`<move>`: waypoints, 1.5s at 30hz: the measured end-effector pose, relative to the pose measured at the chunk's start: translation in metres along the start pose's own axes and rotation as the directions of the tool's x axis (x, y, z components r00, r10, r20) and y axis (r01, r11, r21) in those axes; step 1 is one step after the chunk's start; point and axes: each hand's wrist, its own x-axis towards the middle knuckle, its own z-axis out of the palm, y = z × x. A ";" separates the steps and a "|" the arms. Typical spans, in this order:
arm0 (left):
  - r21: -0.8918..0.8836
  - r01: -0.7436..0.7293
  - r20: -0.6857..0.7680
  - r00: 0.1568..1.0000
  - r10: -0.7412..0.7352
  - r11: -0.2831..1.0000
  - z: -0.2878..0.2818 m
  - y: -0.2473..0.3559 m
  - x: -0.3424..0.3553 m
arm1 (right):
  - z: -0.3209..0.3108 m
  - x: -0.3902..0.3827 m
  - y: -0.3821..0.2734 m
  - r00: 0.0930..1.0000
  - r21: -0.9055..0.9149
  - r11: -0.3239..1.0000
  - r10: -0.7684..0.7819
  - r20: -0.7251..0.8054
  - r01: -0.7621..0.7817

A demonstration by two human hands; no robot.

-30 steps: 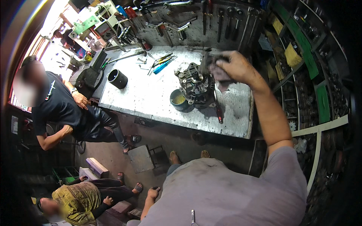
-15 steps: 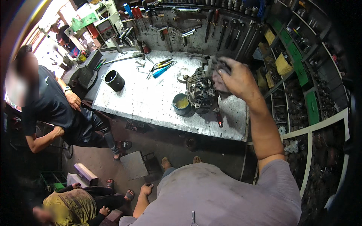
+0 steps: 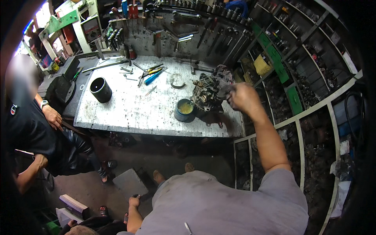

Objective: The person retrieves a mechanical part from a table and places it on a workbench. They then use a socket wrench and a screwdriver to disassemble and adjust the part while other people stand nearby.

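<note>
My right hand (image 3: pixel 246 98) is closed on a dark, greasy rag (image 3: pixel 224 75) at the right side of the bench. The rag lies against a dirty metal machine part (image 3: pixel 205 94) with a ribbed, open casing, which looks like an alternator. Its near side is in shadow. Just left of it stands a small blue-grey tin (image 3: pixel 184 111) with yellowish stuff inside. A red-handled tool, partly hidden in shadow, lies by the part. My left hand (image 3: pixel 134 200) hangs low beside my body, fingers curled; what it holds, if anything, cannot be made out.
The metal-topped bench (image 3: pixel 129 117) carries a black cylinder (image 3: pixel 100 90), screwdrivers and pliers (image 3: pixel 153 75), a hammer (image 3: pixel 201 68) and a curved strip (image 3: pixel 178 85). Tools hang behind; shelves (image 3: pixel 291 98) line the right. A person (image 3: pixel 35 129) stands left, and a stool (image 3: pixel 130 183) is on the floor.
My right hand has come down and nearer, pulling back from the top of the part with the rag. The curved strip and hammer show more plainly. The whole view has shifted.
</note>
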 end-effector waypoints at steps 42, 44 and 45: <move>-0.292 0.548 0.092 0.832 -0.547 0.784 0.367 -0.088 -0.316 | 0.095 0.113 0.044 0.733 0.276 0.681 -0.599 -0.324 0.678; -0.303 0.527 0.060 0.842 -0.536 0.794 0.350 -0.092 -0.308 | 0.088 0.106 0.051 0.719 0.276 0.667 -0.605 -0.341 0.692; -0.243 0.437 -0.005 0.892 -0.452 0.866 0.337 -0.095 -0.304 | 0.083 0.102 0.055 0.697 0.234 0.665 -0.612 -0.373 0.709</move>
